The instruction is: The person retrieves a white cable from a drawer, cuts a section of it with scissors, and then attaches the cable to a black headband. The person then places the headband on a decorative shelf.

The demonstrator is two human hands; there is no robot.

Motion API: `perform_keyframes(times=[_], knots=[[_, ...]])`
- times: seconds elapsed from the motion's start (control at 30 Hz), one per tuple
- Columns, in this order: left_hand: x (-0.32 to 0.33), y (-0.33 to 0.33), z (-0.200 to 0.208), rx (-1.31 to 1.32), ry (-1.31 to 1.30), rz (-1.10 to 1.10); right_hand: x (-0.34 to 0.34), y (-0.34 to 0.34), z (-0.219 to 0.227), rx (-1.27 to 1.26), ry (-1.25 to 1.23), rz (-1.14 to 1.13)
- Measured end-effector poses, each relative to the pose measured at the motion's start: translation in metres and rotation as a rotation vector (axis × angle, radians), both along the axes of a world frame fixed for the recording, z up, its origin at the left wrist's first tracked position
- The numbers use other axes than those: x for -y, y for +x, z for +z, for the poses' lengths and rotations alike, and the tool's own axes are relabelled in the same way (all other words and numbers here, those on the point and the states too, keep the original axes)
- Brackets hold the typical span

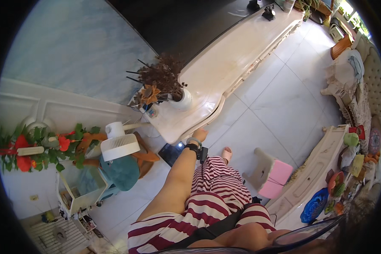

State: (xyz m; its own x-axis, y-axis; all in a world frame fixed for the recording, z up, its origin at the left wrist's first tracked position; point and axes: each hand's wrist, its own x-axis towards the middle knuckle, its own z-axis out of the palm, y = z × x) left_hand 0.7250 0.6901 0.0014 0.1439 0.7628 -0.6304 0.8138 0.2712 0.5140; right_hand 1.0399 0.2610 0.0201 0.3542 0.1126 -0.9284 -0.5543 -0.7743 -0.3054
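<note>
My left hand reaches forward beside the rounded near end of a long cream cabinet. A bangle and a black wrist strap with a small device sit on that wrist. Only the back of the hand shows; its fingers are too small and hidden to read. Left of the wrist, partly behind the forearm, lies a flat dark blue object with a bright spot on it. On the cabinet end stands a white pot of dried brown flowers. My right hand is outside the picture.
At left, a white fan stands by a teal-cushioned wooden chair. A pink-topped stool stands right of my legs. Farther right is a carved cream table with a blue plate. Pale tiles cover the floor.
</note>
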Motion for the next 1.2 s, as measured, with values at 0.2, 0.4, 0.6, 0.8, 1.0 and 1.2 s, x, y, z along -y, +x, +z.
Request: perform_keyframes(times=[0.2, 0.4, 0.6, 0.8, 1.0, 1.2], knots=[[-0.002, 0.008, -0.053, 0.043, -0.104, 0.071, -0.018, -0.013, 0.004, 0.0, -0.047, 0.024], [-0.015, 0.019, -0.1, -0.007, -0.111, 0.062, 0.0, -0.041, 0.001, 0.009, -0.141, -0.029], [-0.022, 0.019, -0.107, -0.021, -0.022, -0.007, 0.012, -0.062, -0.002, -0.016, -0.195, -0.028], [-0.024, 0.029, -0.114, -0.151, -0.112, 0.071, 0.018, -0.076, -0.001, -0.032, -0.222, -0.019], [-0.01, 0.045, -0.085, -0.154, -0.062, 0.058, 0.023, -0.08, -0.004, -0.042, -0.239, 0.023], [0.016, 0.052, -0.092, -0.002, -0.198, -0.04, 0.028, -0.082, 0.0, -0.048, -0.245, 0.074]])
